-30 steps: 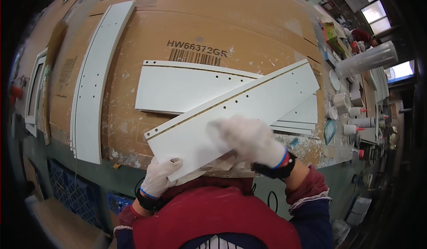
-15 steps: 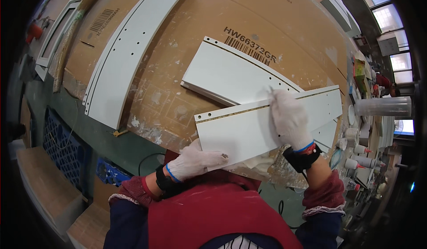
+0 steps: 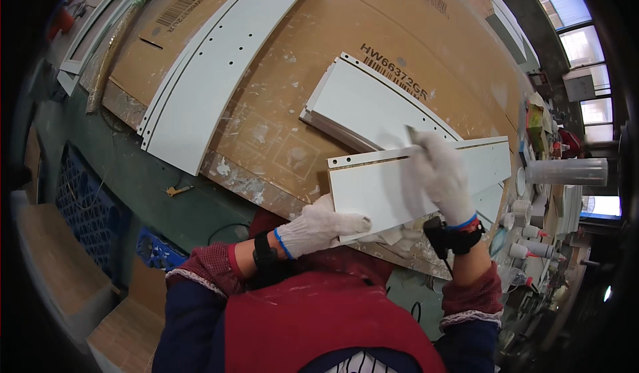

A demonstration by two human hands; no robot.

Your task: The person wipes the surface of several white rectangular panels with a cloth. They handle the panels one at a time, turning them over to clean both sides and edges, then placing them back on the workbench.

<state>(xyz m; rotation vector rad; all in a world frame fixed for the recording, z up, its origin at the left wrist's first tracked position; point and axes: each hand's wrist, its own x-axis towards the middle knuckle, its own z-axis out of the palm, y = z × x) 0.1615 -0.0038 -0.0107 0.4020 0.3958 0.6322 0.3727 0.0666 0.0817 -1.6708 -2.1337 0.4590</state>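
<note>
The step in hand looks like work along the grooved edge of a white board (image 3: 376,193): the left hand (image 3: 324,226) steadies it while the right hand (image 3: 442,176) is over its far edge. The next move, I judge, calls for a firm hold on the near left corner and a light, even touch, since the board sits at an angle over a stack of white boards (image 3: 373,110) and could rock. It lies at the near side of the cardboard-covered bench (image 3: 286,86), its long axis running left to right, the right end slightly farther from the person; the groove faces away. The left thumb presses the top face, the other fingers apparently beneath, pinching the corner. The right fingers are bunched round what seems a small grey tool (image 3: 411,134) (blur hides its shape)
</note>
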